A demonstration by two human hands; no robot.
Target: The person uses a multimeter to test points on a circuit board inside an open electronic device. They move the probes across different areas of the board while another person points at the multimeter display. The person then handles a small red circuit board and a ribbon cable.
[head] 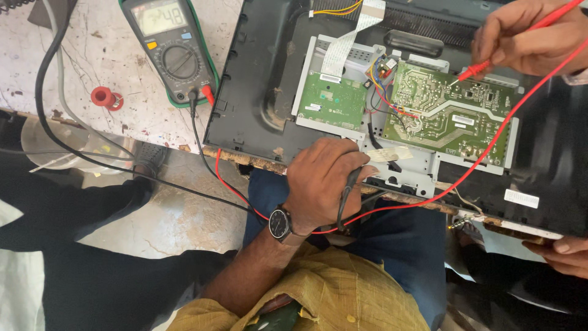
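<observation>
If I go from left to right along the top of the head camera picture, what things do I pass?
Red cap → multimeter → small green board → big green board → red probe, held in the right hand.

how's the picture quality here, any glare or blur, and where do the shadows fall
Head view: soft, even daylight with no hard glare; the green circuit board and multimeter look sharp. The left hand with the black probe casts only a faint shadow. The right hand is cut off by the frame edge. The floor below is darker.
</observation>
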